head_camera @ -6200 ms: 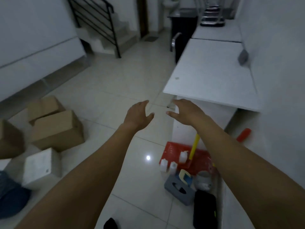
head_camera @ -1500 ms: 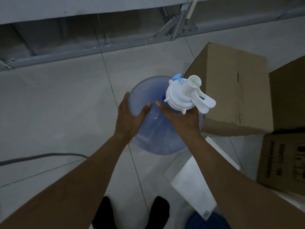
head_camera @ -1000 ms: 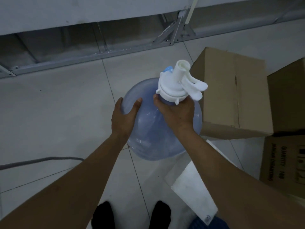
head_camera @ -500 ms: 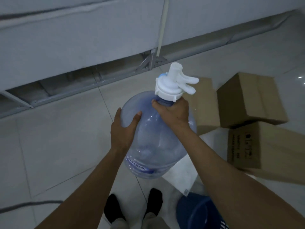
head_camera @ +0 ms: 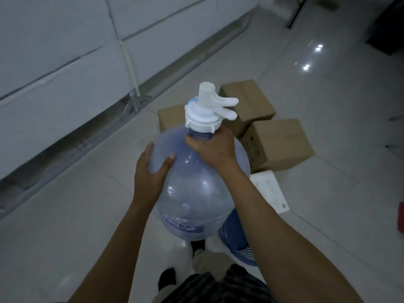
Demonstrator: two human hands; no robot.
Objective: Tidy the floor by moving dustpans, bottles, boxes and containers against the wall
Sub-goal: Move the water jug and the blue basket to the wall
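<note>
In the head view a large blue water bottle [head_camera: 196, 193] with a white pump cap [head_camera: 207, 114] is held upright over the tiled floor [head_camera: 87, 215], a little out from the wall [head_camera: 54, 51]. The right hand [head_camera: 213, 149] has its grip curled tight round the bottle's neck. The left hand [head_camera: 150, 171] lies open, its palm pressed against the shoulder. Three cardboard boxes [head_camera: 277, 145] sit just beyond, and a blue basket [head_camera: 236, 237] stands beside the bottle's base.

A plain indoor storage or utility space; whether home or office, I cannot tell. The floor [head_camera: 65, 215] is glossy pale tile that mirrors ceiling lights. White panels [head_camera: 54, 73] on a metal frame [head_camera: 105, 127] line its left edge. Cardboard boxes [head_camera: 277, 145] sit loose on the tile, near a water bottle [head_camera: 196, 189] with a pump [head_camera: 207, 110] and a blue basket [head_camera: 236, 237].
</note>
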